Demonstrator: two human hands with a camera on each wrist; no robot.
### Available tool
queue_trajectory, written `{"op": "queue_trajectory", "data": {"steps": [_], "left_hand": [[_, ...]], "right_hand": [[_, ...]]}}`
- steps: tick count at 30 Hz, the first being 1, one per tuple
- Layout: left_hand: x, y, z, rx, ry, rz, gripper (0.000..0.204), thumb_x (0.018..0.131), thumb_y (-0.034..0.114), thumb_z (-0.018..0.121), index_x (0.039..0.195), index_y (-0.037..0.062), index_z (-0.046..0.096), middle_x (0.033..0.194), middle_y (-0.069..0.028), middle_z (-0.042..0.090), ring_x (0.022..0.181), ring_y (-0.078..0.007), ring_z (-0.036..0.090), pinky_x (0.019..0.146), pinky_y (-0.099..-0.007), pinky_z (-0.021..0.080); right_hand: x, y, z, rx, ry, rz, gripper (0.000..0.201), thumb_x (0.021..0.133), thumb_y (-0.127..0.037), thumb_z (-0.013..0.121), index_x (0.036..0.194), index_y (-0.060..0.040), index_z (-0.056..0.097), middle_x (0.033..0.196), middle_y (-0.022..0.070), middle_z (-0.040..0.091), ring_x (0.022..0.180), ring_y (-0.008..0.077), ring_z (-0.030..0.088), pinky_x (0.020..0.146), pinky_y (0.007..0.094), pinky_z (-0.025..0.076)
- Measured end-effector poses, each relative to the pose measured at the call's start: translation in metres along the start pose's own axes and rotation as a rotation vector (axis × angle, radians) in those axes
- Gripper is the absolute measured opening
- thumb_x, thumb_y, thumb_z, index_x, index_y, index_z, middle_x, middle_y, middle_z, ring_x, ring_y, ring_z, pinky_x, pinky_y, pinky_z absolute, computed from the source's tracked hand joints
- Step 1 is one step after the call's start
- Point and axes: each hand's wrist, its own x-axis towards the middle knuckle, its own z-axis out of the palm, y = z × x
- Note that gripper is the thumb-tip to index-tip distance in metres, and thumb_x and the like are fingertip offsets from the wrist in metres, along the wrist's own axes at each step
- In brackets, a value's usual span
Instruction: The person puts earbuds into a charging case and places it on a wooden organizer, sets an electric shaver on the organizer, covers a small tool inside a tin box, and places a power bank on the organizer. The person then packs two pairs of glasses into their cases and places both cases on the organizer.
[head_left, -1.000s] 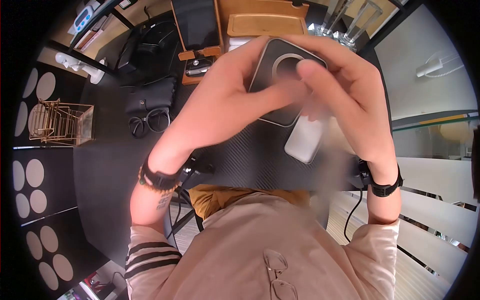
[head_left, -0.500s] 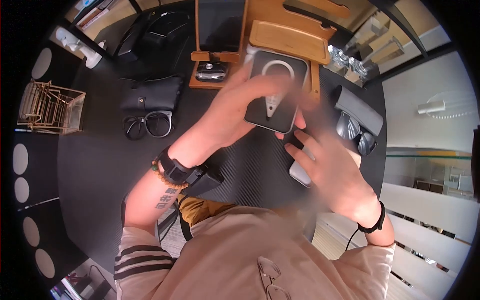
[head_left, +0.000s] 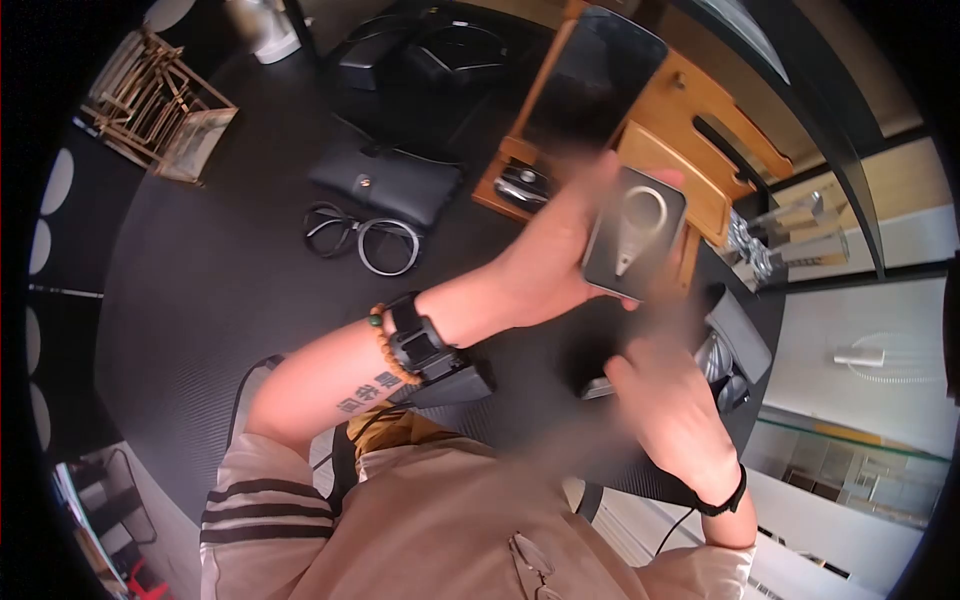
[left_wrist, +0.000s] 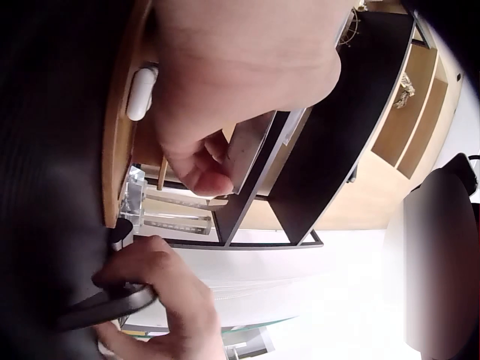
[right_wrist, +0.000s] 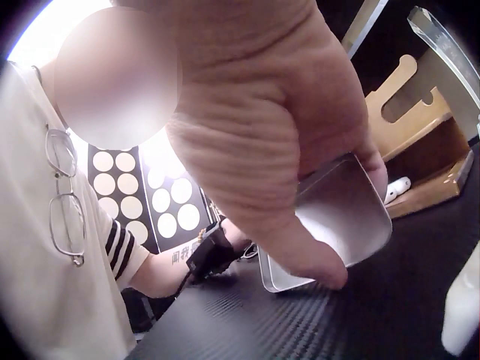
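Observation:
In the head view my left hand [head_left: 565, 245] grips a dark rounded slab [head_left: 655, 245] with a pale ring and a pointed mark on its face. Lower right, apart from it, is my right hand [head_left: 675, 410], with the edge of a grey slab [head_left: 598, 387] by its fingers. The right wrist view shows this silvery slab [right_wrist: 337, 217], rounded at the corners, between the right thumb and fingers. Seen from the left wrist, the right hand [left_wrist: 176, 300] pinches it edge-on [left_wrist: 109, 306], above the dark tabletop. Blur covers part of the area between the hands.
Behind the hands stands a wooden stand [head_left: 690, 110] bearing a dark phone [head_left: 598, 75]. Round glasses [head_left: 388, 247] and a black pouch [head_left: 395, 185] lie left; a grey case [head_left: 738, 335] with sunglasses lies right. A wire rack [head_left: 165, 110] is far left.
The head view has turned, shifting the table items. My hands were together around the dark slab, then parted; the right is now lower, with the grey slab turned nearly edge-on.

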Motion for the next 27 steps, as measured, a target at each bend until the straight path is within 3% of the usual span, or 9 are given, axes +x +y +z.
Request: {"op": "queue_trajectory", "data": {"steps": [5,8,9,11,12,14,18,22,27], "left_hand": [[0.001,-0.002,0.002,-0.005,0.022,0.0,0.068,0.11,0.061,0.023,0.155,0.0137,0.043,0.11,-0.0138,0.071,0.093,-0.0237,0.071,0.072,-0.0373,0.055],[0.0,-0.006,0.001,0.023,0.016,0.004,0.066,0.11,0.059,0.025,0.156,0.0147,0.041,0.12,-0.012,0.068,0.105,-0.0229,0.068,0.076,-0.04,0.055],[-0.001,-0.007,0.001,0.028,0.015,-0.001,0.066,0.11,0.059,0.025,0.156,0.0147,0.041,0.12,-0.012,0.068,0.105,-0.0229,0.068,0.076,-0.04,0.055],[-0.002,-0.009,0.0,-0.043,0.004,-0.014,0.061,0.111,0.054,0.028,0.157,0.0151,0.039,0.134,-0.0086,0.062,0.121,-0.0221,0.06,0.091,-0.0432,0.053],[-0.002,-0.009,0.001,-0.037,0.0,-0.017,0.061,0.111,0.054,0.028,0.157,0.0151,0.039,0.134,-0.0086,0.062,0.121,-0.0221,0.06,0.091,-0.0432,0.053],[-0.001,-0.009,0.001,-0.103,-0.01,-0.002,0.055,0.111,0.046,0.034,0.157,0.0151,0.039,0.143,-0.0061,0.056,0.131,-0.0229,0.053,0.107,-0.0459,0.045],[-0.001,-0.008,-0.001,-0.209,-0.14,0.007,0.052,0.108,0.034,0.044,0.156,0.0141,0.039,0.151,-0.0071,0.05,0.139,-0.0268,0.048,0.117,-0.0487,0.036],[-0.006,-0.003,0.003,-0.192,-0.194,-0.016,0.051,0.105,0.024,0.048,0.155,0.0145,0.039,0.159,-0.0104,0.04,0.148,-0.03,0.038,0.123,-0.0487,0.029],[-0.009,0.002,0.008,-0.128,-0.08,-0.036,0.074,0.093,0.022,0.07,0.157,0.0171,0.034,0.152,-0.0125,0.047,0.145,-0.032,0.041,0.121,-0.0498,0.034]], "right_hand": [[0.004,-0.007,-0.021,0.266,0.04,-0.032,0.028,0.069,0.0,0.068,0.095,-0.002,0.059,0.087,0.0133,0.055,0.076,0.0318,0.06,0.068,0.041,0.049],[0.015,-0.01,-0.042,0.353,0.342,0.01,0.026,0.075,0.008,0.067,0.097,0.0009,0.055,0.097,0.0172,0.063,0.076,0.0336,0.064,0.072,0.0401,0.053],[0.019,-0.008,-0.041,0.355,0.349,0.012,0.026,0.075,0.008,0.067,0.097,0.0009,0.055,0.097,0.0172,0.063,0.076,0.0336,0.064,0.072,0.0401,0.053],[0.028,-0.002,-0.036,0.549,0.594,0.185,0.031,0.083,0.004,0.069,0.111,0.0009,0.055,0.098,0.0166,0.064,0.079,0.0322,0.065,0.075,0.0402,0.052],[0.035,-0.001,-0.037,0.548,0.602,0.186,0.031,0.083,0.004,0.069,0.111,0.0009,0.055,0.098,0.0166,0.064,0.079,0.0322,0.065,0.075,0.0402,0.052],[0.049,-0.002,-0.038,0.573,0.624,0.408,0.046,0.086,-0.005,0.075,0.126,-0.0011,0.053,0.106,0.0178,0.065,0.087,0.0324,0.066,0.08,0.0399,0.052],[0.053,0.008,-0.031,0.361,0.543,0.427,0.066,0.082,-0.022,0.085,0.135,-0.0029,0.052,0.114,0.0197,0.06,0.095,0.0366,0.062,0.083,0.0425,0.051],[0.049,0.015,-0.035,0.301,0.542,0.425,0.073,0.076,-0.025,0.088,0.135,-0.0013,0.052,0.114,0.0199,0.055,0.101,0.0395,0.059,0.085,0.045,0.05],[0.046,0.013,-0.035,0.358,0.478,0.417,0.079,0.071,-0.021,0.091,0.134,0.0004,0.05,0.118,0.0221,0.053,0.105,0.0419,0.059,0.089,0.047,0.051]]}}
